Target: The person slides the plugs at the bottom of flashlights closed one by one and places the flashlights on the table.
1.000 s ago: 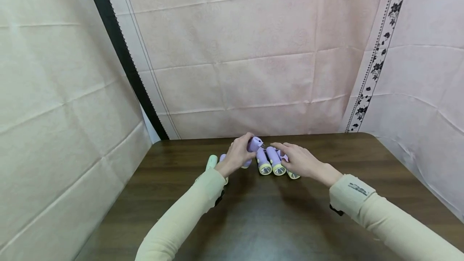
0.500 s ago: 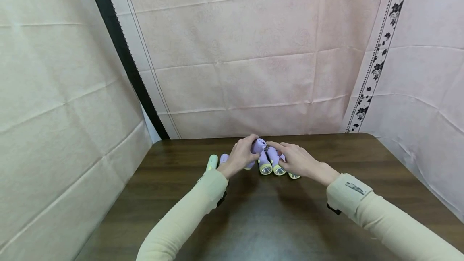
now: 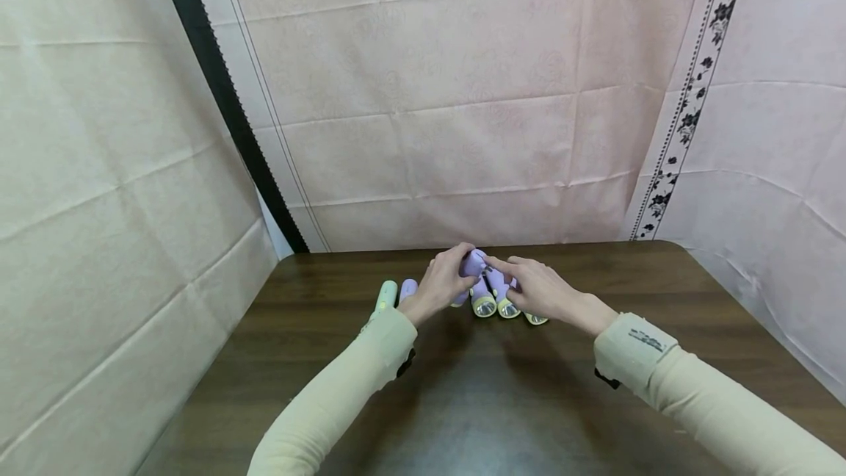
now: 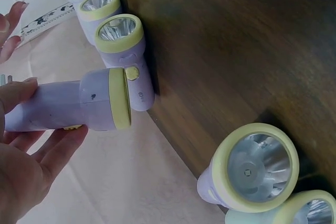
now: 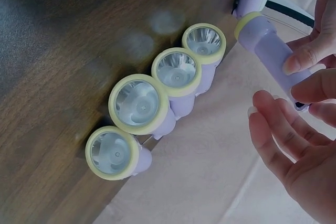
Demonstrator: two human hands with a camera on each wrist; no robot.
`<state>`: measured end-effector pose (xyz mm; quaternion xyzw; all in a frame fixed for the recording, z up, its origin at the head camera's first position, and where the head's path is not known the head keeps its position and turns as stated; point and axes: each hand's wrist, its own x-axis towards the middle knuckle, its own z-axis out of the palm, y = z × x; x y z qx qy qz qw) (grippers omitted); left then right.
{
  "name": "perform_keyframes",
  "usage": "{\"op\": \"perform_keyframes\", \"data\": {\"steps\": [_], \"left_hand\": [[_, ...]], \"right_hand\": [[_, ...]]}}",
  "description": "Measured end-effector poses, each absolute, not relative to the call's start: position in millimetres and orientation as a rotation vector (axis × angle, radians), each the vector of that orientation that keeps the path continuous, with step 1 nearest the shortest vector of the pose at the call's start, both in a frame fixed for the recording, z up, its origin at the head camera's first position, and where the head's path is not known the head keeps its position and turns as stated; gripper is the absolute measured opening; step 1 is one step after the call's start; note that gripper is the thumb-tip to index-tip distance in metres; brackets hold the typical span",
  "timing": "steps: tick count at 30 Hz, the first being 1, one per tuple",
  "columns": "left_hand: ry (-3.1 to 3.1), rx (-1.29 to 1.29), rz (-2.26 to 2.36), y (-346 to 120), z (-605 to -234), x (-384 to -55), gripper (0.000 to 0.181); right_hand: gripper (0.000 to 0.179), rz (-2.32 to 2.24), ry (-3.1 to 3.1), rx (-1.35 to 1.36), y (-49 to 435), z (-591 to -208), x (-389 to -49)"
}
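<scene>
My left hand [image 3: 438, 286] grips a lilac flashlight [image 4: 79, 100] with a pale-yellow head ring and yellow switch. Its thumb lies along one side of the barrel, fingers on the other. In the left wrist view, metal prongs [image 4: 6, 80] show at the flashlight's tail. Coming from the other side, my right hand [image 3: 543, 291] has two digits closed on that tail in the right wrist view, over its dark end. The other right fingers [image 5: 270, 148] extend loosely beside it. Beneath the hands stands a row of similar lilac flashlights [image 5: 137, 104], lenses toward me.
Left of my left hand lie a mint-green flashlight [image 3: 386, 294] and another lilac flashlight [image 3: 407, 288]. All rest near the far edge of the dark wooden table [image 3: 463, 402]. Pale cloth [image 3: 436, 101] hangs behind and at both sides.
My left hand has shifted slightly right with the flashlight. My right hand has moved slightly left, its fingers meeting the flashlight's tail, where the prongs showed uncovered a second ago.
</scene>
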<state>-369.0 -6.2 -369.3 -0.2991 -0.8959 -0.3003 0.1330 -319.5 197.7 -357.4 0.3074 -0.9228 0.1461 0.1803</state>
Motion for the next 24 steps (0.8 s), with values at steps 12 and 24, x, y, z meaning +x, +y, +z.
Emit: {"op": "perform_keyframes", "data": {"steps": [12,24], "left_hand": [[-2.588,-0.871,-0.851,-8.1,-368.7,-366.1,0.044],[-2.588,-0.884,-0.859,-5.2,-369.7,-364.0,0.043]], "right_hand": [[0.070,0.463,-2.633,0.894,195.8,-354.0,-318.9],[0.068,0.529,-2.643,0.886,193.3,-353.6,-317.8]]}}
